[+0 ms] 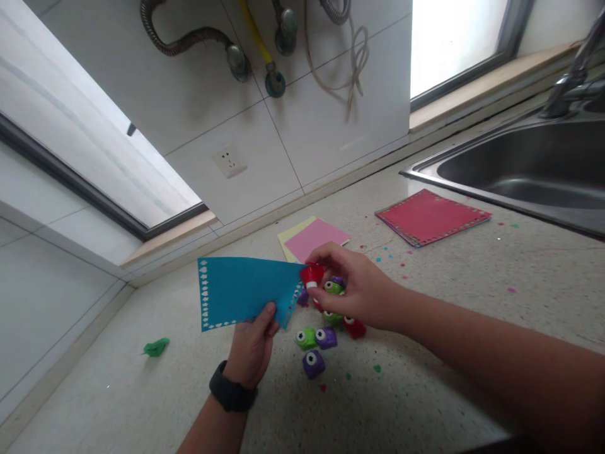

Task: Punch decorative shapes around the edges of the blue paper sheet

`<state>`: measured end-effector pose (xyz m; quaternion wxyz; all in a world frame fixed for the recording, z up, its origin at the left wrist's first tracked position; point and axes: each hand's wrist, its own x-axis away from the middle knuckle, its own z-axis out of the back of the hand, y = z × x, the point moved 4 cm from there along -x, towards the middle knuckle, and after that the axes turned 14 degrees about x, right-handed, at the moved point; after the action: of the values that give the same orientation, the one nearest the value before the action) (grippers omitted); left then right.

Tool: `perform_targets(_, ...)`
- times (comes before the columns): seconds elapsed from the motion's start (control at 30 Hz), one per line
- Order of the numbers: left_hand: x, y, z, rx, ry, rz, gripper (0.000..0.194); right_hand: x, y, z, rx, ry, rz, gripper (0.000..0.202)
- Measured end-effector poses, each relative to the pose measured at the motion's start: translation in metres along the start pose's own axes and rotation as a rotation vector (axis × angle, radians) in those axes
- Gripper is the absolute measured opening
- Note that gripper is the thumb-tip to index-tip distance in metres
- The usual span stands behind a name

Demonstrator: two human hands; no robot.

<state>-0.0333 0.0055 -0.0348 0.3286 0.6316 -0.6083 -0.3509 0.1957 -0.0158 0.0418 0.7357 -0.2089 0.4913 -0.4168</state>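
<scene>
A sheet of blue paper [250,287] is pinched at its lower edge by my left hand [255,347], thumb on top. Small shapes are cut out along its left, bottom and right edges. My right hand [352,287] grips a red craft punch [312,275] with a white button, set at the paper's upper right corner. Below and behind that hand, several green, purple and red craft punches [314,364] lie on the counter, some of them partly hidden by my fingers.
Pink paper [317,239] over yellow paper lies near the wall. A stack of red sheets [432,216] with punched edges rests by the steel sink [520,170]. A crumpled green piece [155,347] is at left. Coloured paper bits dot the counter [392,403].
</scene>
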Motion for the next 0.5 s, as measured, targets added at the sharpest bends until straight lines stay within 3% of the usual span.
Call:
perform_targets(0.23,-0.001,-0.001,-0.002,-0.014,-0.005,-0.021,0.029,-0.001,0.003,-0.002,0.001,-0.014,0.023,0.031)
perform_targets(0.33,0.000,-0.001,-0.003,-0.016,-0.024,-0.005,0.028,-0.001,0.008,-0.002,-0.031,-0.041,-0.043,0.030)
perform_targets(0.5,0.003,-0.003,0.001,-0.082,-0.026,0.048,0.047,-0.004,0.018,-0.006,-0.158,-0.149,-0.167,0.027)
